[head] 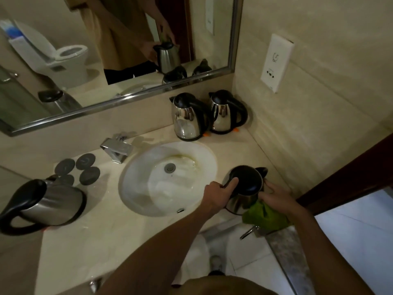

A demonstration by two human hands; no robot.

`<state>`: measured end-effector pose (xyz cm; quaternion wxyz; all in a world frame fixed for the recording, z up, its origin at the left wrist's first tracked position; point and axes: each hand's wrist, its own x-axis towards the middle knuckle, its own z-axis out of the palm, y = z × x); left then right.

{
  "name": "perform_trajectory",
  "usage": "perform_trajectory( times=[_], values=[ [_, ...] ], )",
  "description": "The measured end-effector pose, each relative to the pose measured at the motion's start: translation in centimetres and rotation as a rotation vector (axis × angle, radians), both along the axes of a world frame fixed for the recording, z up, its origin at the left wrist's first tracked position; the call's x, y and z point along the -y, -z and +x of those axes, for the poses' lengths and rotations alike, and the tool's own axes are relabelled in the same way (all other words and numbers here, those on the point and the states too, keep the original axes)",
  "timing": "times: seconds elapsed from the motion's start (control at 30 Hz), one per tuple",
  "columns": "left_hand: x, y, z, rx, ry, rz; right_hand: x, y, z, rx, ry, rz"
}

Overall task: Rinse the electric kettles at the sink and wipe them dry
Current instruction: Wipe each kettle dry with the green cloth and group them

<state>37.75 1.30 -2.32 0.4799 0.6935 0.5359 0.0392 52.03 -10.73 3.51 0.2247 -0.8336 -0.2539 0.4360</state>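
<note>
The held kettle [244, 189] has a shiny steel-grey body and a black lid and spout; the cloth [264, 215] against it is bright green. Two kettles at the back [188, 117] [226, 112] are mirror-silver with black lids and handles, with small orange bits at their feet. The kettle lying at left [42, 204] is brushed silver with a black handle. The four round bases [77, 169] are dark grey. The sink [136, 188] is white with yellowish staining near the drain, the tabletop [100, 226] pale cream.
</note>
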Motion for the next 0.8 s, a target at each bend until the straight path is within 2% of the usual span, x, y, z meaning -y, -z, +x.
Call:
perform_trajectory(
  times=[0.27,0.57,0.8],
  values=[
    [-0.8,-0.7,-6.5,-0.021,0.153,0.02,-1.3,1.1,-4.7,0.008,0.002,-0.017],
    [-2.6,0.2,-18.6,-0.026,0.14,0.035,-3.3,2.3,-16.1,0.055,-0.048,0.049],
    [-5.1,1.2,-29.4,-0.001,0.052,0.057,-6.3,3.3,-26.1,0.011,-0.054,0.171]
  ],
)
